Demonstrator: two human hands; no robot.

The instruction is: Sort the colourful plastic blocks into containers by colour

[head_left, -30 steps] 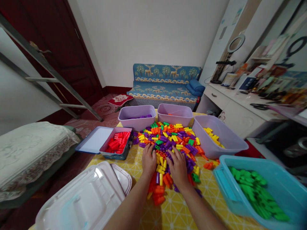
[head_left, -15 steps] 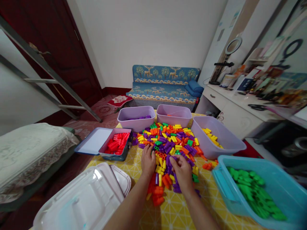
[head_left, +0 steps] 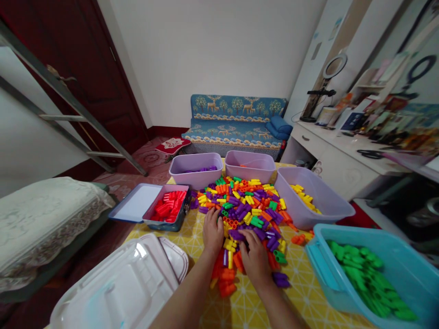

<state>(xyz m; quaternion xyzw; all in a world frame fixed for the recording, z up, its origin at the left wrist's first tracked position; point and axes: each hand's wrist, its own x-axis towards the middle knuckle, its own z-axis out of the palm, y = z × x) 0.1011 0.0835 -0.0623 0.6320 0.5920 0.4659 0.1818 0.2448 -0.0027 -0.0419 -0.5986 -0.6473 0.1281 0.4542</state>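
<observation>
A heap of plastic building pieces [head_left: 252, 199] in purple, yellow, orange, red and green lies on the table. My left hand [head_left: 213, 233] rests at the heap's left edge, its fingers slightly apart, near a cluster of orange tube pieces [head_left: 230, 222]. My right hand [head_left: 256, 260] is over the near part of the heap with fingers spread. Its fingertips touch or hover close to a purple piece [head_left: 236, 235]; the exact contact is unclear. Just right of that hand lie a green piece [head_left: 280, 257] and a separate purple piece [head_left: 281, 279].
Lilac bins stand behind the heap, one with purple pieces [head_left: 195, 177] and one at right with yellow pieces [head_left: 306, 198]. A blue bin [head_left: 329, 278] holds green pieces. Red pieces fill an open tin [head_left: 178, 225] at left. White lids [head_left: 120, 283] lie nearer me.
My right hand has gone from pinched fingers to spread ones and shifted slightly left and down. Purple and green pieces near it lie differently. My left hand stays put.
</observation>
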